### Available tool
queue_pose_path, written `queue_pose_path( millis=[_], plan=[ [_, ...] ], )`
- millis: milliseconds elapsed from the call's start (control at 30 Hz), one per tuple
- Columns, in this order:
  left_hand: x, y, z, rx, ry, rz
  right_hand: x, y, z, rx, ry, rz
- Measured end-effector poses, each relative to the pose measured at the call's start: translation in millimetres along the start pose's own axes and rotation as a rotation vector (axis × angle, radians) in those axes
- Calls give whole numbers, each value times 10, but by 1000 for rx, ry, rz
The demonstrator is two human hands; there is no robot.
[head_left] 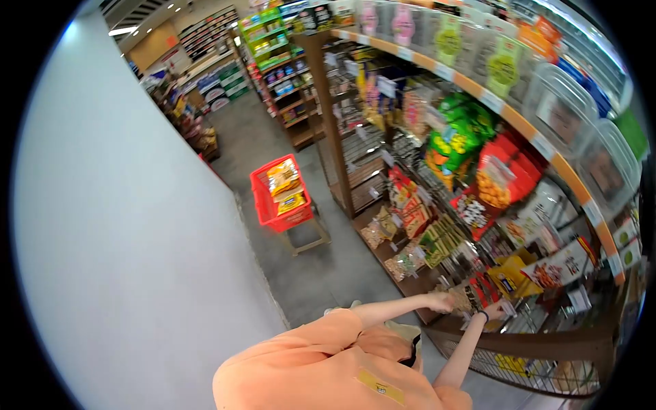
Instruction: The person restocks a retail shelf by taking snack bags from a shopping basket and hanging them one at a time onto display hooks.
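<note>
My left hand (439,301) reaches to the lower shelf, beside a clear bag of nuts or beans (462,298); its fingers are curled and blurred, so what they hold is hidden. To the right, my right hand (495,311), with a dark band at the wrist, is at the shelf edge just below a red packet (484,290). Its fingers are too small to make out against the packets. A yellow packet (514,275) and a white packet (562,265) hang or lie just above and right of it.
A red basket (284,220) with yellow packets stands on a small stand in the aisle. A white wall (137,225) borders the left. The brown shelf unit (331,123) with green and red snack bags lines the right. More shelves stand at the back.
</note>
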State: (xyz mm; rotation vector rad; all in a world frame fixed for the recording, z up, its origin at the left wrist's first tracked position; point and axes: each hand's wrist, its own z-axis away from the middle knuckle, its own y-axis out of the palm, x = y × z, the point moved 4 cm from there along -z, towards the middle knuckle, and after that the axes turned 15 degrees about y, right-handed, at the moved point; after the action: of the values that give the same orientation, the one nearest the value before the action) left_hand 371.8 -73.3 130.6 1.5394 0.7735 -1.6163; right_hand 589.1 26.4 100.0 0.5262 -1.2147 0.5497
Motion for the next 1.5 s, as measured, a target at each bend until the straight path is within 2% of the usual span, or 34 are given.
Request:
queue_pose_path(
  millis=[33,67,100,133,200,267,333,400,467,533,600,700,833,867,933,1000,1033,1100,1133,1200,1267,1333,1400,1467,1500],
  plan=[
    [-308,4,356,-33,8,-76,195,24,406,-181,50,223],
    [-313,0,633,-94,17,-30,472,74,964,-147,-42,199],
    [-263,13,838,-155,153,33,240,79,991,-105,-64,200],
    [-216,27,1101,-217,162,183,-14,108,1084,-65,-87,196],
    [15,-24,1583,-265,125,252,-457,168,1512,-68,-190,243],
    [93,-109,2096,-318,133,327,-855,237,2096,56,-145,402],
    [-26,-242,2604,-308,106,269,-1334,316,2671,373,115,380],
    [-155,-395,3045,-366,113,296,-1424,475,3408,731,533,499],
    [-108,-510,3368,-445,137,313,-1605,620,3943,1065,552,618],
    [-173,-659,3719,-576,124,211,-1724,691,4448,1273,575,820],
    [-160,-776,4041,-733,146,164,-2025,705,4828,1372,684,895],
    [-5,-879,4468,-884,129,197,-2206,797,5327,1504,682,1093],
    [183,-1017,4914,-1110,108,319,-2315,963,5776,1589,650,1239],
    [238,-1056,4997,-1163,100,367,-2358,991,5850,1608,584,1346],
    [431,-1183,5133,-1255,93,247,-2442,1042,5943,1643,507,1525],
    [694,-1310,5262,-1322,87,144,-2545,1131,6014,1702,485,1600],
    [617,-1371,5331,-1316,87,155,-2570,1198,6053,1730,437,1607],
    [548,-1548,5590,-1259,-411,-124,-2615,1368,6146,1710,443,1607],
    [630,-1641,5684,-1247,-411,-124,-2641,1497,6218,1705,441,1599],
    [773,-1817,5869,-1221,-542,-188,-2685,1766,6324,1706,500,1547],
    [864,-2031,5989,-1205,-564,-157,-2697,2161,6428,1740,284,1492],
    [999,-2254,6110,-1238,-622,-103,-2739,2526,6466,1656,264,1424],
    [1051,-2538,6157,-1238,-635,-82,-2688,2936,6467,1497,54,1274],
    [1050,-2912,6147,-1246,-642,-59,-2707,3309,6531,1420,93,1238],
    [1030,-3139,6137,-1309,-594,-96,-2703,3501,6577,1395,29,1208]
  ],
)
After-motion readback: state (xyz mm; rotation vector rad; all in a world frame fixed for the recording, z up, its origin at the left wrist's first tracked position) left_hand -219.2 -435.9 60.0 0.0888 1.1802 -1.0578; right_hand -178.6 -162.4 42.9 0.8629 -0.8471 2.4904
